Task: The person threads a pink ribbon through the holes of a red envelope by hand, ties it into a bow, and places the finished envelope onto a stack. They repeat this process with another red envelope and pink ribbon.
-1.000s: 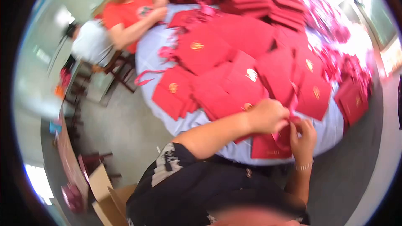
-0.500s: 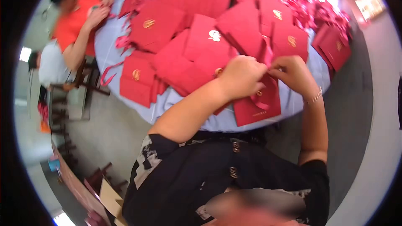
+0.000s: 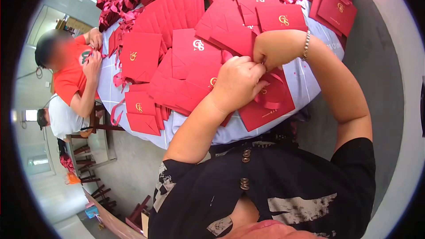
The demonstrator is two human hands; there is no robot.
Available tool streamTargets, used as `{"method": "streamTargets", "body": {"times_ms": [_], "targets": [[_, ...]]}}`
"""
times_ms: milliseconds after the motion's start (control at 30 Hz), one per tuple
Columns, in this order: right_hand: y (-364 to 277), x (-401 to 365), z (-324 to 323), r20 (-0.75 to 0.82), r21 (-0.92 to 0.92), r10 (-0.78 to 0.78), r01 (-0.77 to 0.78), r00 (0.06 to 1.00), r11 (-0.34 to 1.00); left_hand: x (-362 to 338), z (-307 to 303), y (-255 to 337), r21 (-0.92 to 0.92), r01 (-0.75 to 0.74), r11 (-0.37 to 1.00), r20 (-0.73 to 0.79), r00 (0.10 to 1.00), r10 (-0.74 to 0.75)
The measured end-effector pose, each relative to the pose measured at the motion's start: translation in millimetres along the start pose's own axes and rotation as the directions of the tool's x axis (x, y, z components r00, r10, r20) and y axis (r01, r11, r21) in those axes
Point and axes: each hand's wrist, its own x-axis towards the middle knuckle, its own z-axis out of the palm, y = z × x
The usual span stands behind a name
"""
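Observation:
A red paper bag (image 3: 265, 115) with gold lettering lies flat at the table's near edge, below both hands. A shiny red ribbon (image 3: 275, 105) curls over it in a loop and runs up to the fingers. My left hand (image 3: 239, 80) is closed on the ribbon, thumb against the curled fingers. From the right, my right hand (image 3: 280, 46) bends in with its fingertips pinched, meeting the left fingertips over the bag's upper end. The exact spot where the ribbon is gripped is partly hidden by the fingers.
More red bags (image 3: 195, 46) lie overlapping across the cloth-covered table (image 3: 312, 77). Bundles of ribbon (image 3: 117, 0) sit at the far left. Upright bags (image 3: 334, 11) stand at the right edge. A person in an orange shirt (image 3: 73, 71) works at the left side.
My hands were slightly apart with ribbon between them; now their fingertips meet. My right hand has turned over, its wrist higher and bent inward. The camera view has also shifted.

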Motion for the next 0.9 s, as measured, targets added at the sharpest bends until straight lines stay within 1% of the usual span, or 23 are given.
{"method": "streamTargets", "body": {"times_ms": [33,67,100,133,167,200,233,267,300,333,400,433,467,533,600,633,667,700,733,767,800,867,900], "targets": [[1,3,0,0.046,-0.037,-0.022,0.024,0.999,0.999,0,0,0,0.003,0.003,1.0,-0.005,1.0,-0.003],[4,6,2,0.026,-0.005,-0.038,0.038,0.999,0.999,-1,1,-1,0.0,-0.003,1.0,0.006,1.0,0.003],[12,9,8,0.022,0.002,-0.037,0.037,0.999,0.999,-2,3,-3,-0.037,0.04,0.999,-0.001,0.999,-0.04],[21,12,15,-0.142,0.032,-0.103,0.108,0.985,0.994,-3,4,-5,-0.073,0.087,0.994,-0.008,0.996,-0.088],[28,16,21,-0.3,0.048,-0.161,0.184,0.94,0.982,-4,4,-9,-0.074,0.09,0.993,-0.007,0.996,-0.091],[12,7,15,-0.372,0.207,0.048,0.033,0.927,0.978,-3,3,-14,-0.155,0.16,0.975,0.051,0.987,-0.154],[20,10,17,-0.501,0.271,0.1,0.046,0.859,0.961,-2,3,-17,-0.23,0.233,0.945,0.115,0.971,-0.211],[35,14,21,-0.615,0.334,0.162,0.069,0.772,0.94,-2,4,-17,-0.229,0.246,0.942,0.153,0.965,-0.215],[39,19,25,-0.672,0.483,0.222,0.191,0.707,0.854,-1,3,-19,-0.227,0.251,0.941,0.157,0.963,-0.218],[43,18,30,-0.671,0.487,0.223,0.193,0.708,0.852,0,3,-20,-0.325,0.347,0.88,0.205,0.934,-0.293],[40,10,45,-0.867,0.284,0.223,0.073,0.446,0.956,1,0,-24,-0.477,0.511,0.716,0.33,0.858,-0.393],[38,8,56,-0.958,0.12,0.093,0.088,0.272,0.989,1,0,-26,-0.474,0.514,0.715,0.331,0.856,-0.396],[36,1,63,-0.957,0.119,0.09,0.091,0.275,0.989,-1,3,-30,-0.504,0.492,0.71,0.308,0.87,-0.384],[30,-19,74,-0.932,0.185,0.082,0.268,0.352,0.945,-4,7,-35,-0.534,0.475,0.699,0.281,0.88,-0.383],[9,-42,86,-0.795,0.177,-0.07,0.341,0.602,0.923,-5,10,-39,-0.559,0.48,0.676,0.334,0.877,-0.346],[-1,-44,96,-0.786,0.066,-0.156,0.333,0.598,0.941,-5,11,-42,-0.556,0.484,0.676,0.331,0.874,-0.355],[-12,-44,105,-0.769,-0.046,-0.24,0.323,0.592,0.945,-5,12,-44,-0.562,0.521,0.642,0.38,0.852,-0.359],[-20,-41,115,-0.781,-0.172,-0.266,0.216,0.565,0.961,-5,12,-44,-0.566,0.557,0.608,0.429,0.829,-0.36],[-25,-37,125,-0.79,-0.289,-0.295,0.096,0.538,0.952,-6,11,-44,-0.563,0.558,0.61,0.429,0.828,-0.362],[-23,-31,135,-0.792,-0.332,-0.304,0.046,0.529,0.942,-5,9,-44,-0.581,0.559,0.591,0.434,0.827,-0.356],[-22,-29,138,-0.794,-0.333,-0.307,0.047,0.525,0.942,-5,8,-44,-0.6,0.56,0.572,0.439,0.828,-0.35],[-21,-28,140,-0.795,-0.255,-0.236,0.045,0.559,0.966,-6,8,-43,-0.619,0.555,0.555,0.434,0.831,-0.347],[-21,-27,137,-0.794,-0.261,-0.243,0.049,0.557,0.964,-6,8,-43,-0.642,0.549,0.535,0.429,0.836,-0.343]]}}
